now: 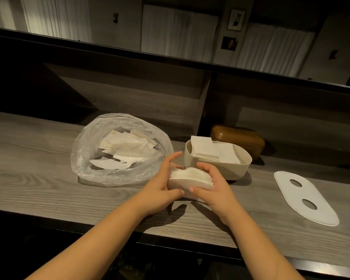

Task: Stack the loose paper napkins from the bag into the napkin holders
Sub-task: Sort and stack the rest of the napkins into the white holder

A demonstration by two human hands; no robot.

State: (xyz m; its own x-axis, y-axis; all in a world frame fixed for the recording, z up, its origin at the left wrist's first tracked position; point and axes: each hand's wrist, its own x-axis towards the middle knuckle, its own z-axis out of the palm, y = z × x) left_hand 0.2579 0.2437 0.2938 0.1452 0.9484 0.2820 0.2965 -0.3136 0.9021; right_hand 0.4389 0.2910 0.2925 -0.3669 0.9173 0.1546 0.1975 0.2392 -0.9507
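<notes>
Holding a napkin stack at frame centre — left hand and right hand both curled round its ends | bag with loose napkins left of centre | holder just behind, part-filled | lid — lower right on counter

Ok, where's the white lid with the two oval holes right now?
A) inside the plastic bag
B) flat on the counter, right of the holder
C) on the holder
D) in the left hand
B: the white lid lies flat on the counter, right of the open napkin holder, with neither hand touching it.
</notes>
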